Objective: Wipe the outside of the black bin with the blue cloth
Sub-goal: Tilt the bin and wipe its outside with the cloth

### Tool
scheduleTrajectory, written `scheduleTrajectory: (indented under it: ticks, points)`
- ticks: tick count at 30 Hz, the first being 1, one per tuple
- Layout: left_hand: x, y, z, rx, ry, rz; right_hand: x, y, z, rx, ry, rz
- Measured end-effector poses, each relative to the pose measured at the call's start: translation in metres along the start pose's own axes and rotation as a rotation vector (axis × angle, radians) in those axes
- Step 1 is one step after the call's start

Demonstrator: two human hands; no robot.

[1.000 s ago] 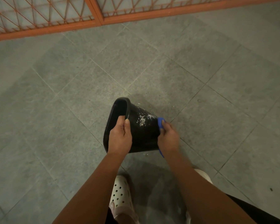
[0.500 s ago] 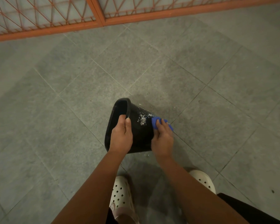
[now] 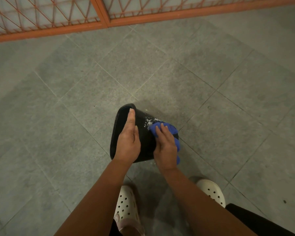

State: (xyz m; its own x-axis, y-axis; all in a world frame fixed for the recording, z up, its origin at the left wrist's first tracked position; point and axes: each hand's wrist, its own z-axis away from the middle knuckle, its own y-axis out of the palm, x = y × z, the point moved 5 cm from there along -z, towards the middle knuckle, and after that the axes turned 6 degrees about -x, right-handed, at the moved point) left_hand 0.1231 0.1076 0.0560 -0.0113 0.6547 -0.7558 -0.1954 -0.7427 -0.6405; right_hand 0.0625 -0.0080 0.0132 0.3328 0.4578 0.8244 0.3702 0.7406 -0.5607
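The black bin (image 3: 143,143) lies tilted on the grey tiled floor, its opening facing left and its base to the right. White residue (image 3: 150,120) speckles its upper side. My left hand (image 3: 128,142) holds the bin at the rim, fingers reaching along the opening's edge and thumb on the outer wall. My right hand (image 3: 165,147) presses the blue cloth (image 3: 172,129) flat against the bin's side just below the residue, fingers straight. Part of the cloth hangs out past the hand on the right.
An orange metal grille (image 3: 99,17) runs along the far edge of the floor. My feet in white perforated clogs (image 3: 126,205) stand just behind the bin, the right clog (image 3: 211,189) beside my forearm. Grey tiles surround the bin.
My right hand has slid the blue cloth from the bin's base edge up and left onto its side, toward the white residue. My left hand's fingers have stretched further along the rim.
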Motion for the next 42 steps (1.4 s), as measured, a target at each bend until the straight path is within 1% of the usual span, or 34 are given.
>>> scheduleTrajectory:
  ticks: [2,4,5,8,10,12,15,17,18,19,21,23,24,25,27,29,32,33,34,37,38,39,42]
  points:
    - [0.002,-0.004,0.000,-0.021,-0.007,-0.004,0.008,0.004,-0.002,0.056,-0.102,-0.028]
    - [0.005,-0.005,0.001,-0.034,-0.049,0.002,0.009,0.008,-0.012,0.103,-0.120,0.011]
    - [0.006,-0.005,0.002,-0.037,-0.074,0.005,0.005,0.009,-0.017,0.108,-0.088,0.047]
    - [0.006,-0.006,0.002,-0.066,-0.120,-0.008,-0.014,0.003,-0.026,0.043,0.112,0.125]
    - [0.006,-0.006,0.002,-0.062,-0.126,-0.021,-0.017,0.000,-0.019,0.001,0.185,0.153]
    - [0.007,-0.007,0.002,-0.074,-0.121,-0.029,-0.007,0.001,-0.007,0.002,0.150,0.100]
    - [0.008,-0.010,0.003,-0.100,-0.154,-0.007,0.013,0.003,-0.002,0.048,-0.007,-0.055]
    - [0.010,-0.010,0.004,-0.115,-0.177,0.035,0.017,0.004,-0.010,0.101,-0.066,-0.040]
    - [0.010,-0.010,0.004,-0.127,-0.182,0.050,0.015,0.004,-0.015,0.117,-0.068,-0.010]
    - [0.009,-0.010,0.005,-0.137,-0.186,0.058,0.012,0.004,-0.019,0.119,-0.039,0.023]
    - [0.006,-0.007,0.006,-0.138,-0.179,0.076,0.000,0.000,-0.023,0.082,0.098,0.077]
    - [0.002,-0.002,0.009,-0.123,-0.154,0.109,-0.010,-0.006,-0.021,0.005,0.225,0.118]
    - [0.001,-0.001,0.010,-0.115,-0.145,0.123,-0.009,-0.009,-0.016,-0.037,0.247,0.128]
    - [0.000,0.001,0.010,-0.111,-0.139,0.132,-0.006,-0.010,-0.010,-0.065,0.237,0.116]
    - [0.003,0.001,0.010,-0.115,-0.137,0.147,0.005,-0.010,0.002,-0.071,0.146,0.037]
    - [0.004,-0.001,0.009,-0.123,-0.138,0.156,0.015,-0.009,0.006,-0.040,0.047,-0.030]
    - [0.002,-0.002,0.009,-0.127,-0.138,0.192,0.019,-0.010,-0.007,0.009,-0.046,-0.069]
    - [0.001,-0.001,0.010,-0.131,-0.139,0.199,0.017,-0.010,-0.012,0.031,-0.049,-0.058]
    - [0.000,-0.001,0.010,-0.139,-0.139,0.197,0.014,-0.008,-0.016,0.046,-0.013,-0.033]
    - [-0.002,0.004,0.011,-0.148,-0.133,0.177,-0.004,-0.005,-0.017,0.019,0.199,0.076]
    - [-0.002,0.005,0.011,-0.143,-0.132,0.174,-0.005,-0.006,-0.013,0.000,0.215,0.080]
    - [-0.002,0.004,0.010,-0.141,-0.132,0.172,-0.003,-0.005,-0.009,-0.011,0.195,0.054]
    - [0.002,0.003,0.008,-0.125,-0.134,0.179,0.011,0.000,0.007,0.022,0.049,-0.078]
